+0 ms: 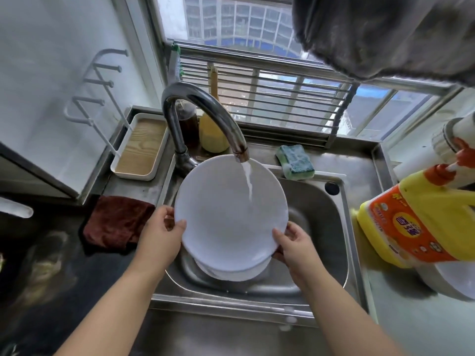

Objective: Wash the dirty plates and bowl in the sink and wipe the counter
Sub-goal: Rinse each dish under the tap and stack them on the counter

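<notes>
I hold a white plate [226,214] over the steel sink [326,227], tilted under the tap [205,116], and water runs onto its upper right part. My left hand [162,237] grips the plate's left rim, thumb on the face. My right hand [293,245] grips its lower right rim. More white dishes [231,272] lie stacked in the basin beneath the plate, mostly hidden. A soapy green and yellow sponge [295,161] rests on the sink's back ledge. A dark red cloth [117,223] lies on the counter to the left.
A yellow detergent jug [416,222] stands on the right counter, with a white dish [455,278] below it. A white tray with wooden base [140,147] sits at back left. Bottles [213,132] stand behind the tap. A grey towel [385,34] hangs overhead.
</notes>
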